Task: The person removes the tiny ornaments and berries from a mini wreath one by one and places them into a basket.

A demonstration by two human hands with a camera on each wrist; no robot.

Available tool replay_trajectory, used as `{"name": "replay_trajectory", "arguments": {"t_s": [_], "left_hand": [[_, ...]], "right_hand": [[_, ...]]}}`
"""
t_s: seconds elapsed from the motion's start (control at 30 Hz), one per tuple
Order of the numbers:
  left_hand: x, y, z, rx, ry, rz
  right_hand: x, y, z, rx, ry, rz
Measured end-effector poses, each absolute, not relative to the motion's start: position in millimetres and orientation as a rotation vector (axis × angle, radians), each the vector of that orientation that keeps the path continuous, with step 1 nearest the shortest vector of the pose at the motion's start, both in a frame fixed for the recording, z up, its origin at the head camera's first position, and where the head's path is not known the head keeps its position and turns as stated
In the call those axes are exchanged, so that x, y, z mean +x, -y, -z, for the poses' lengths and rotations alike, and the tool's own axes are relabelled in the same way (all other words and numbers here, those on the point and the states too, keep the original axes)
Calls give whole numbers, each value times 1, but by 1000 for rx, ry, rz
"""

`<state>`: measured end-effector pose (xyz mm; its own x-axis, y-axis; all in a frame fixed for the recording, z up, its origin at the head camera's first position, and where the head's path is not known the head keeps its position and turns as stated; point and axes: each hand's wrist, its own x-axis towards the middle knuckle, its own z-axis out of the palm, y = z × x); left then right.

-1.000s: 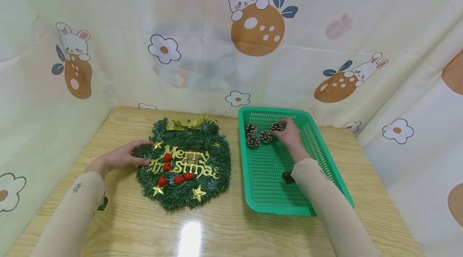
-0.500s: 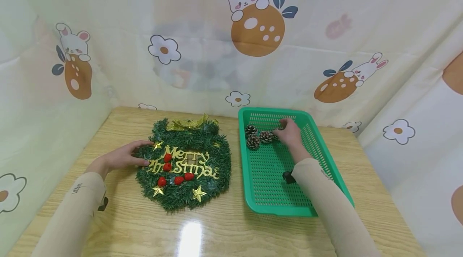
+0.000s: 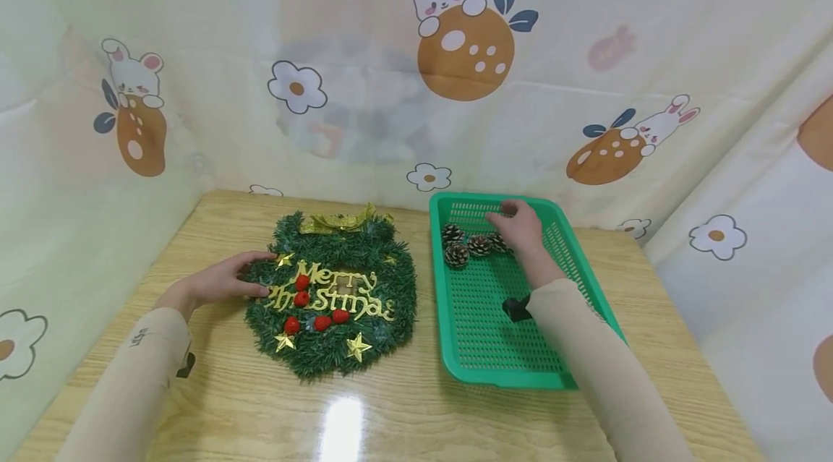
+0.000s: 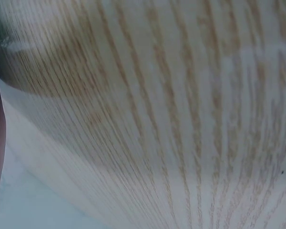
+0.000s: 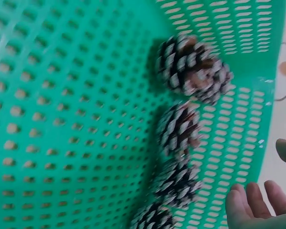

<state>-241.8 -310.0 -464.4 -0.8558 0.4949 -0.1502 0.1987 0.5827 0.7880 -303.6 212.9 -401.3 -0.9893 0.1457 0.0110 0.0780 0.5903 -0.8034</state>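
In the head view my left hand [image 3: 224, 280] rests at the left edge of a green Christmas wreath [image 3: 384, 259], thumb and forefinger spread apart on its foliage. Gold "Merry Christmas" lettering [image 3: 351, 303], red berries [image 3: 291, 325] and gold stars [image 3: 357, 347] decorate the wreath. My right hand [image 3: 523, 231] is over the far end of a green plastic basket [image 3: 449, 364], fingers apart and holding nothing. Several pinecones [image 3: 457, 254] lie in that end of the basket. The right wrist view shows the loose fingers [image 5: 257, 200] beside the row of pinecones [image 5: 178, 129].
The wreath and basket stand side by side on a wood-grain table [image 3: 260, 404]. A gold ribbon bow [image 3: 338, 221] tops the wreath. Behind and along both sides hangs a pale curtain [image 3: 364, 137] printed with rabbits and flowers. The left wrist view shows mostly tabletop [image 4: 171, 119].
My right hand has lowered a pinecone into line with the others, let go of it and lifted away. The left hand and the wreath stay where they were.
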Motion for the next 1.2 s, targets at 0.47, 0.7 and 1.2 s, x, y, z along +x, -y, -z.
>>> {"name": "replay_trajectory", "arguments": {"t_s": [0.47, 0.7, 1.2], "left_hand": [[-244, 313, 469, 566, -2472, -1158], [-245, 313, 469, 562, -2478, -1149], [-245, 312, 471, 613, -2517, -1122]], "right_hand": [[-289, -195, 383, -122, 2735, -1529], [-269, -178, 371, -28, 2700, -1591], [-217, -136, 354, 147, 2623, -1766]]}}
